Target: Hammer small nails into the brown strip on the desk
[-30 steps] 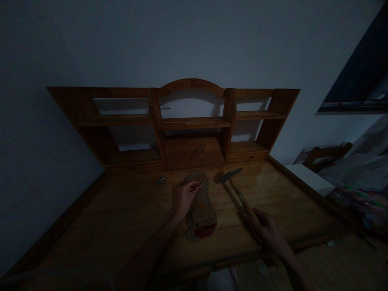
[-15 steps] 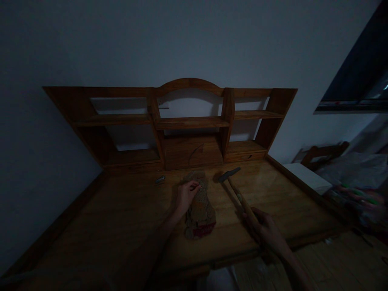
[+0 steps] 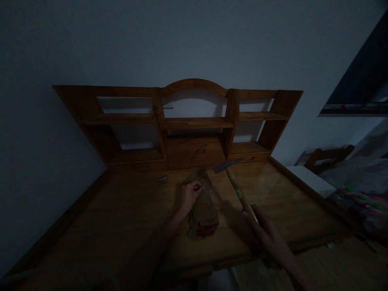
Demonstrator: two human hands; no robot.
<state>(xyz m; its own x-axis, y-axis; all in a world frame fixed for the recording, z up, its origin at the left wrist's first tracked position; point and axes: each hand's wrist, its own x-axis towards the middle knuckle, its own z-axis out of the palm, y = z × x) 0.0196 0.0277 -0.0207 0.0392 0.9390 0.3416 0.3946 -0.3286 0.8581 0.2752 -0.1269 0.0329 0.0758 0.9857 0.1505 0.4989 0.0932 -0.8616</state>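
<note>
My right hand (image 3: 264,230) is wrapped round the wooden handle of a hammer (image 3: 238,190). The hammer's dark metal head is raised above the desk, to the right of a worn brown block (image 3: 203,208) with a dark red front end. Over the far part of that block, my left hand (image 3: 191,195) is closed in a pinch. A tiny shiny speck shows at its fingertips, too small to name. The block lies lengthwise on the wooden desk (image 3: 130,218).
A small metal object (image 3: 163,179) lies on the desk left of the block. Along the back stands a wooden shelf unit (image 3: 194,123) against the wall. Beyond the desk's right edge are a white box-like surface (image 3: 311,178), a wooden chair back (image 3: 329,157) and plastic bags (image 3: 357,178).
The hammer has risen off the desk, its head moving up and slightly left. My left hand keeps its pinch over the block. The whole view has shifted slightly.
</note>
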